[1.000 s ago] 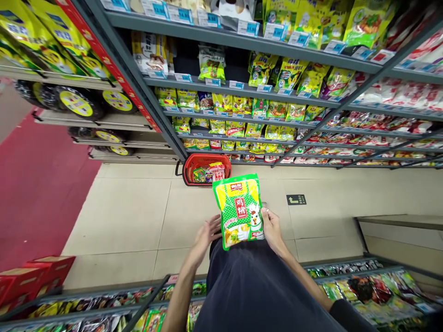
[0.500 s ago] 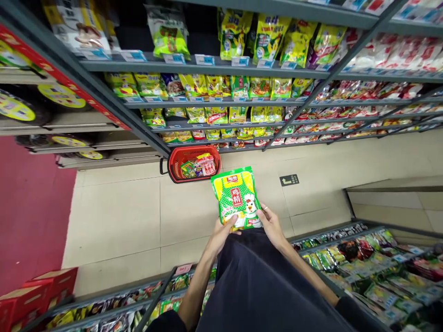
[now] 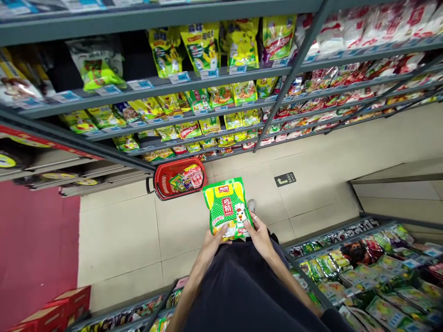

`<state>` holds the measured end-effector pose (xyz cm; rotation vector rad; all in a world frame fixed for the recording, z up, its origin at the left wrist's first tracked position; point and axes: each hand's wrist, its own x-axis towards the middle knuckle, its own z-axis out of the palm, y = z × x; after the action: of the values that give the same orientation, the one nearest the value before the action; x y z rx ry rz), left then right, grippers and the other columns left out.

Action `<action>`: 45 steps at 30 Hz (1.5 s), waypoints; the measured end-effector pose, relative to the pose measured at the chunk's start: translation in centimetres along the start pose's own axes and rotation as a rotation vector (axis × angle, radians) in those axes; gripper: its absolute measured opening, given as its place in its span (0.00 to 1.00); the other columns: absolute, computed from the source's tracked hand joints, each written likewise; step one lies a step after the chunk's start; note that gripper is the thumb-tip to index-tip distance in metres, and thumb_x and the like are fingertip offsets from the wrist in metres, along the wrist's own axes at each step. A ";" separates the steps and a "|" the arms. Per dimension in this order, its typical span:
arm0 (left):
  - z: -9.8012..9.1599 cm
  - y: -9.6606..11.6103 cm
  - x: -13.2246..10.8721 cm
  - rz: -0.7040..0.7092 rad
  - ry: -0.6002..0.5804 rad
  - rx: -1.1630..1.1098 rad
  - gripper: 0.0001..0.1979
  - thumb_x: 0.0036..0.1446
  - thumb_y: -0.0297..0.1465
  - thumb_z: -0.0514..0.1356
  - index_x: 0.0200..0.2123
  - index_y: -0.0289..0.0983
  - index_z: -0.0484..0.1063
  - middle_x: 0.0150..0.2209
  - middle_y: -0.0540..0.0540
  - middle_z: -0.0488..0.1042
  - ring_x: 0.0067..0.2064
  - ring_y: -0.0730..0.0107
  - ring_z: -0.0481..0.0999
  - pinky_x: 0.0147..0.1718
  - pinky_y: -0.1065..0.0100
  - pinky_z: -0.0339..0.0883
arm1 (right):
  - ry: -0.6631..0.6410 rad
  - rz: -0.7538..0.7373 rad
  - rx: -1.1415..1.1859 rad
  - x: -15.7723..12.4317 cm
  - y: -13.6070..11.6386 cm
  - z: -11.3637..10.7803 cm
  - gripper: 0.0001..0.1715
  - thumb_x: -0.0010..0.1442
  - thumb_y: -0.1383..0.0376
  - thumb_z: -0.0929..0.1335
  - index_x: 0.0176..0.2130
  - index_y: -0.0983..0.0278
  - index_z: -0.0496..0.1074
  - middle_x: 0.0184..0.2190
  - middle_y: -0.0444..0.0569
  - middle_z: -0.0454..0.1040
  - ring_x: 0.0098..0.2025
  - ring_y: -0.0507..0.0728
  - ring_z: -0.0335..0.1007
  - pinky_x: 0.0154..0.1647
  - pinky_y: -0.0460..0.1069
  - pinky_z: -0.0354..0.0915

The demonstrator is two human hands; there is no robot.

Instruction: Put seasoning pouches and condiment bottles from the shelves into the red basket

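A green and yellow bag of chicken seasoning [image 3: 221,203], printed with a cartoon chicken in a chef's hat, is held in front of my body with its printed face up. My left hand [image 3: 215,236] grips its lower left corner, thumb on top. At the lower right corner, my right hand [image 3: 259,234] pinches the bag with the thumb over its front; a ring shows on one finger. The fingers beneath the bag are mostly hidden. Beyond the bag, a red shopping basket [image 3: 162,184] stands on the floor with several packets [image 3: 188,179] in it.
Ahead, a tall grey shelf [image 3: 242,76] carries rows of yellow and green seasoning bags [image 3: 200,46]. Behind and right, another shelf holds packets [image 3: 349,281]. Red boxes [image 3: 58,309] sit at lower left. An exit sign [image 3: 285,179] marks the tiled floor.
My view has shifted, so the shelves and basket appear lower and further left. The bag stays in both hands, slightly left and lower in view. A shoe now shows beside it.
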<state>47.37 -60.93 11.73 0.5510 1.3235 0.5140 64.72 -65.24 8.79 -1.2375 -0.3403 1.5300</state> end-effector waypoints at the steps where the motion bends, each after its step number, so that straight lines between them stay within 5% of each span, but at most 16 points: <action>1: 1.7 0.3 0.5 0.008 -0.002 0.031 0.32 0.49 0.49 0.72 0.47 0.28 0.77 0.44 0.33 0.83 0.38 0.55 0.84 0.29 0.65 0.80 | 0.006 -0.004 0.019 0.5 -0.6 -1.4 0.37 0.58 0.52 0.75 0.63 0.58 0.69 0.58 0.50 0.77 0.56 0.63 0.76 0.57 0.56 0.74; 7: 12.5 1.4 3.2 0.031 -0.002 0.155 0.33 0.50 0.50 0.71 0.49 0.29 0.77 0.45 0.34 0.83 0.39 0.56 0.85 0.30 0.65 0.79 | 0.021 -0.016 0.092 3.1 -4.6 -10.5 0.36 0.58 0.51 0.75 0.61 0.60 0.70 0.56 0.52 0.78 0.55 0.64 0.76 0.57 0.59 0.73; 11: 16.9 1.6 4.7 0.041 0.016 0.247 0.33 0.50 0.52 0.70 0.48 0.30 0.78 0.44 0.35 0.83 0.40 0.54 0.84 0.32 0.63 0.80 | -0.042 -0.004 0.101 5.6 -6.8 -14.9 0.33 0.58 0.52 0.75 0.58 0.59 0.71 0.56 0.52 0.78 0.56 0.64 0.75 0.57 0.59 0.73; 20: 20.7 4.7 10.7 0.051 0.040 0.226 0.35 0.52 0.54 0.67 0.51 0.30 0.76 0.47 0.33 0.82 0.42 0.51 0.84 0.33 0.63 0.79 | -0.227 -0.015 -0.125 13.6 -11.4 -17.8 0.42 0.57 0.55 0.75 0.66 0.57 0.62 0.60 0.50 0.75 0.59 0.62 0.73 0.62 0.59 0.69; 28: 24.4 7.7 19.2 0.086 -0.071 0.151 0.35 0.51 0.55 0.67 0.48 0.29 0.77 0.41 0.34 0.83 0.38 0.54 0.84 0.31 0.65 0.77 | -0.107 -0.076 -0.221 19.3 -17.2 -19.0 0.43 0.59 0.54 0.74 0.67 0.59 0.60 0.61 0.52 0.74 0.59 0.63 0.73 0.61 0.59 0.70; 33: 27.4 11.0 22.7 0.119 -0.146 0.033 0.34 0.51 0.51 0.69 0.52 0.33 0.74 0.50 0.33 0.81 0.44 0.51 0.84 0.36 0.61 0.80 | 0.002 -0.083 -0.244 22.8 -19.7 -21.4 0.41 0.58 0.49 0.73 0.65 0.59 0.64 0.61 0.53 0.74 0.59 0.63 0.72 0.60 0.57 0.70; 36: 28.7 12.7 23.1 0.171 -0.130 0.005 0.32 0.52 0.50 0.69 0.51 0.32 0.74 0.48 0.33 0.82 0.42 0.52 0.85 0.35 0.60 0.80 | 0.101 -0.012 -0.416 24.6 -19.5 -25.6 0.36 0.61 0.41 0.65 0.56 0.62 0.72 0.52 0.56 0.79 0.52 0.64 0.76 0.52 0.58 0.72; 39: 29.7 13.8 22.8 0.217 -0.088 -0.021 0.32 0.51 0.49 0.70 0.51 0.32 0.73 0.47 0.34 0.82 0.41 0.53 0.85 0.34 0.61 0.80 | 0.162 0.133 -0.842 26.2 -18.5 -30.4 0.26 0.55 0.40 0.66 0.31 0.59 0.75 0.33 0.54 0.81 0.43 0.68 0.78 0.46 0.60 0.71; 41: 30.3 14.2 22.5 0.232 -0.034 -0.046 0.33 0.49 0.49 0.71 0.50 0.32 0.73 0.46 0.34 0.82 0.40 0.53 0.85 0.32 0.63 0.80 | 0.119 0.202 -0.985 27.4 -18.2 -32.7 0.20 0.47 0.47 0.71 0.20 0.57 0.68 0.23 0.51 0.76 0.38 0.70 0.78 0.43 0.61 0.69; 45: 31.8 14.1 21.4 0.260 0.113 -0.135 0.34 0.48 0.50 0.72 0.49 0.32 0.72 0.46 0.34 0.83 0.41 0.53 0.85 0.32 0.65 0.79 | -0.052 0.204 -1.101 29.1 -19.1 -34.8 0.12 0.39 0.57 0.70 0.16 0.57 0.64 0.20 0.49 0.73 0.36 0.70 0.77 0.45 0.62 0.69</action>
<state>81.80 -39.15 9.65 0.5923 1.3200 0.8525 107.70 -46.73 -6.37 -2.1080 -1.2290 1.5653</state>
